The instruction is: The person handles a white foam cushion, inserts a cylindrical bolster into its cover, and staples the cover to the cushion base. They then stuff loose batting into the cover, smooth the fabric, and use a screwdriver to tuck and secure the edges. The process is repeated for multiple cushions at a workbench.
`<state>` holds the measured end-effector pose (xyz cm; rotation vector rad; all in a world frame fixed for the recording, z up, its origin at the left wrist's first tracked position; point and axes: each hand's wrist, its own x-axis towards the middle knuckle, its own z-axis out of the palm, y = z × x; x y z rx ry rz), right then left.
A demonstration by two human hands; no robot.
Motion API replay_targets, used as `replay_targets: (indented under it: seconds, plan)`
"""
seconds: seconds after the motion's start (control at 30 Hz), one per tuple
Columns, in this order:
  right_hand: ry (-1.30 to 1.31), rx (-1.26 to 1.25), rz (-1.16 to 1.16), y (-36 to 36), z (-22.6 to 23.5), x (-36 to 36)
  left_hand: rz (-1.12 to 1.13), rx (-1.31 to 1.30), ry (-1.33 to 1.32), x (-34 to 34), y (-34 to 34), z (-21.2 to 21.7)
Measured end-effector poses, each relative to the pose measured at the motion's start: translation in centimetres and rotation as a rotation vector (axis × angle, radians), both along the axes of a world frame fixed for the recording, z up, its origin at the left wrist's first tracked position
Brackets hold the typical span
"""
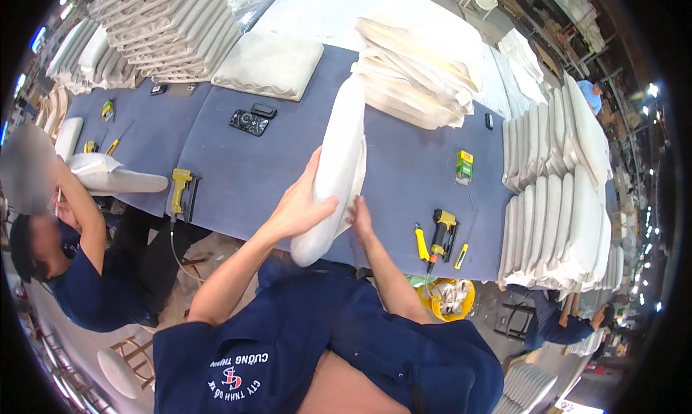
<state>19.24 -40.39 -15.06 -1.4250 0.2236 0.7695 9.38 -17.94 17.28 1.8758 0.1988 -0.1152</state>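
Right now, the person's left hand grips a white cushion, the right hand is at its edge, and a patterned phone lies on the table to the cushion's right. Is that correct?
Not quite: in the head view, the patterned phone lies to the white cushion's left. The left hand does grip it, with the right hand at its edge.

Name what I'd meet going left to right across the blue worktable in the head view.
Left nail gun → dark patterned phone → white cushion in the left hand → yellow cutter → right nail gun → stacked pale cushions.
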Motion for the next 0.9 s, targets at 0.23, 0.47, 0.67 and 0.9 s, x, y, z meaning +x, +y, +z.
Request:
replay_targets:
  seconds: [0.23,0.47,0.67,0.9]
  plan:
    - [0.166,0.341,-0.382,-4.4,3.5,5.2,-0.013,0.089,-0.158,-10.2,5.6,-3.4]
    - [0.220,0.470,-0.655,-6.6,8.5,-0.5,0.076,0.347,-0.230,-3.6,5.5,-1.7]
    - [0.342,0.078,-0.513,-12.3,3.3,-12.0,0.042,0.647,-0.728,9.2,-1.4,-1.5]
    - [0.195,-0.731,0.127,-17.7,4.5,-24.0,-1.049,0.474,0.633,1.5,-2.1,-16.2]
